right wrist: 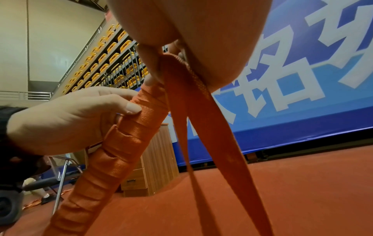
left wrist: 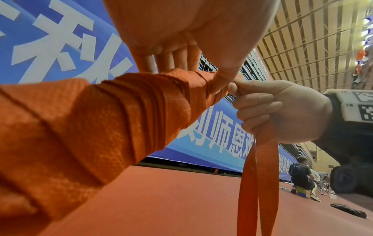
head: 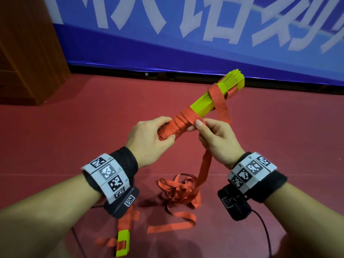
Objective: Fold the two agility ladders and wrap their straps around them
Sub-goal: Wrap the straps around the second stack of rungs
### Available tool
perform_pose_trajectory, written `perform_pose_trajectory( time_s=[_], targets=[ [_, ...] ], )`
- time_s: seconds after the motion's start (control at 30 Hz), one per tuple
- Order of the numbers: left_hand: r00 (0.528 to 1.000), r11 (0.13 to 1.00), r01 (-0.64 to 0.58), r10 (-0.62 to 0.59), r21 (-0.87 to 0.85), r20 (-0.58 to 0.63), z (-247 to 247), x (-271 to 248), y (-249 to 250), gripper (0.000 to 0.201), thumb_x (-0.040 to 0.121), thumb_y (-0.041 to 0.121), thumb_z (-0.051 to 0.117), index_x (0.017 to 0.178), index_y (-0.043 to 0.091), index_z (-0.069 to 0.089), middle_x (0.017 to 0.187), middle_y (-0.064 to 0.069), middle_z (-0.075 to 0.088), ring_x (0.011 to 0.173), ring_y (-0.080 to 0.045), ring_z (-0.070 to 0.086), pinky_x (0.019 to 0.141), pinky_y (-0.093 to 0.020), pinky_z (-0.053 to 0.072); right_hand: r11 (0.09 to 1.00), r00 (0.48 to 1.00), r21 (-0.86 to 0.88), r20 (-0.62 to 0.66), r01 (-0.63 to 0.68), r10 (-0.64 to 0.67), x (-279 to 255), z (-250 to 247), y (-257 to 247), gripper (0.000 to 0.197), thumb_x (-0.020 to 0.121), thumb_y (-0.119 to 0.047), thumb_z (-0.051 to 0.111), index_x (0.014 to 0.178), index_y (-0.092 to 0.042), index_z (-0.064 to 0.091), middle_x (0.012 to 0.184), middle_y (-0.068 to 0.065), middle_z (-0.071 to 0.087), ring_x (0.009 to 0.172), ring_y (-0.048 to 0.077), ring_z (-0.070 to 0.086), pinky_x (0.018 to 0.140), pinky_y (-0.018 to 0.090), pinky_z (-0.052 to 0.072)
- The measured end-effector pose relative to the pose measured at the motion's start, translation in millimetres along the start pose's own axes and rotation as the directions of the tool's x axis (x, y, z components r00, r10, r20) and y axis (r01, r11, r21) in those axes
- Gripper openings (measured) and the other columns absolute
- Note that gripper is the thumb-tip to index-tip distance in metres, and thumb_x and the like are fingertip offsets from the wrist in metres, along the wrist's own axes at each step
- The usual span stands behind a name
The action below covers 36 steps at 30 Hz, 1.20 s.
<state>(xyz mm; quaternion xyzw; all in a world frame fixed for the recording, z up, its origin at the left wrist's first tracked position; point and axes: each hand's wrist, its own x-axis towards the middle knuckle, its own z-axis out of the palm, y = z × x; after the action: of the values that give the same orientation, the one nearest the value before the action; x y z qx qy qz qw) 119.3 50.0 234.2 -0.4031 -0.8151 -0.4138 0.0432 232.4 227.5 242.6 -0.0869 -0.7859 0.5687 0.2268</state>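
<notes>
A folded agility ladder (head: 208,97), a stack of yellow-green rungs, is held in the air and points up to the right. Orange strap is wound many times around its near end (head: 176,125) (left wrist: 121,121) (right wrist: 129,137). My left hand (head: 154,136) grips that wrapped end. My right hand (head: 214,138) pinches the orange strap (head: 197,120) between thumb and forefinger right beside the bundle. The strap runs down from it (left wrist: 260,183) (right wrist: 212,127) to a loose tangled pile (head: 180,190) on the floor. A second yellow-green rung end (head: 122,243) with orange strap lies on the floor below my left wrist.
The floor (head: 279,127) is red matting. A blue banner wall (head: 186,43) stands close ahead, with a wooden cabinet (head: 28,53) at the left. A seated person (left wrist: 302,177) is far off to the right, and a chair (right wrist: 56,178) stands at the left.
</notes>
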Motion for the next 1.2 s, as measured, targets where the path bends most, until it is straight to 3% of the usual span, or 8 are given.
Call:
perform_pose_trajectory(
  time_s=[0.13,0.3,0.43,0.6,0.8,0.97,1.07,1.2],
  targets=[
    [0.999,0.999,0.042,-0.042,-0.017,0.027,0.1,0.6,5.6,0.037,0.078,0.046,0.062,0.114,0.039,0.065,0.079,0.009,0.072,0.066,-0.014,0.066,0.069,-0.036,0.056,0.976,0.992,-0.206,-0.09,0.072,-0.092,0.9,-6.6,-0.4,0.031,0.103,-0.034,0.056,0.08,-0.024,0.073,0.054,-0.011,0.042,0.051,0.009,0.035,0.053,0.024,0.031],
    [0.996,0.992,0.058,-0.05,-0.11,0.076,0.8,-0.7,8.1,0.026,0.088,0.028,0.072,0.114,0.031,0.07,0.082,0.001,0.073,0.063,-0.011,0.063,0.068,-0.031,0.053,0.959,0.99,-0.282,-0.117,0.038,-0.073,4.0,-14.3,-0.9,0.034,0.099,-0.04,0.061,0.074,-0.02,0.071,0.06,0.002,0.045,0.055,0.017,0.039,0.055,0.031,0.033],
    [0.99,0.968,0.108,-0.083,-0.226,0.114,5.3,-2.2,5.0,0.032,0.086,0.036,0.067,0.117,0.03,0.071,0.089,-0.001,0.076,0.078,-0.02,0.071,0.075,-0.038,0.057,0.957,0.989,-0.29,-0.146,-0.02,-0.023,4.0,-16.7,-0.1,0.042,0.097,-0.044,0.064,0.069,-0.013,0.069,0.05,-0.004,0.053,0.046,0.009,0.044,0.05,0.021,0.037],
    [0.983,0.916,0.135,-0.076,-0.378,0.166,1.3,-4.4,12.3,0.023,0.095,0.018,0.068,0.114,0.03,0.073,0.09,-0.002,0.078,0.078,-0.021,0.074,0.071,-0.036,0.06,0.96,0.985,-0.265,-0.164,-0.091,0.048,5.3,-20.0,-1.9,0.048,0.095,-0.05,0.062,0.074,-0.008,0.07,0.06,-0.004,0.072,0.043,0.008,0.052,0.052,0.018,0.042],
    [0.952,0.831,0.243,-0.106,-0.5,0.286,-3.3,-2.1,14.0,0.022,0.095,0.011,0.066,0.11,0.024,0.078,0.095,-0.017,0.076,0.071,-0.016,0.067,0.064,-0.027,0.054,0.98,0.986,-0.153,-0.129,-0.127,0.108,3.5,-17.2,-0.3,0.052,0.086,-0.06,0.057,0.067,-0.013,0.068,0.044,0.003,0.05,0.042,0.01,0.041,0.048,0.018,0.036],
    [0.93,0.786,0.319,-0.152,-0.529,0.335,-2.8,3.6,8.5,0.025,0.086,0.028,0.066,0.106,0.02,0.078,0.096,-0.025,0.073,0.073,-0.027,0.067,0.07,-0.043,0.056,0.989,0.973,0.026,-0.181,-0.142,0.145,8.6,-9.6,5.4,0.067,0.082,-0.071,0.068,0.081,-0.004,0.064,0.061,0.016,0.061,0.046,0.013,0.043,0.051,0.024,0.036],
    [0.948,0.879,0.253,-0.142,-0.405,0.285,-0.7,2.4,6.3,0.026,0.091,0.031,0.062,0.114,0.025,0.074,0.097,-0.007,0.076,0.083,-0.016,0.071,0.084,-0.045,0.058,0.982,0.957,0.06,-0.219,-0.181,0.19,9.3,-1.9,7.5,0.084,0.071,-0.076,0.068,0.088,0.006,0.063,0.082,0.037,0.066,0.047,0.015,0.043,0.053,0.028,0.036],
    [0.989,0.995,0.013,0.001,-0.095,0.15,3.1,-6.1,12.3,0.05,0.086,0.049,0.065,0.132,0.033,0.054,0.121,0.013,0.063,0.102,-0.009,0.064,0.092,-0.038,0.054,0.975,0.934,0.051,-0.28,-0.218,0.223,9.4,4.6,5.4,0.089,0.063,-0.078,0.066,0.087,0.008,0.062,0.077,0.036,0.066,0.045,0.016,0.044,0.052,0.03,0.036]
  ],
)
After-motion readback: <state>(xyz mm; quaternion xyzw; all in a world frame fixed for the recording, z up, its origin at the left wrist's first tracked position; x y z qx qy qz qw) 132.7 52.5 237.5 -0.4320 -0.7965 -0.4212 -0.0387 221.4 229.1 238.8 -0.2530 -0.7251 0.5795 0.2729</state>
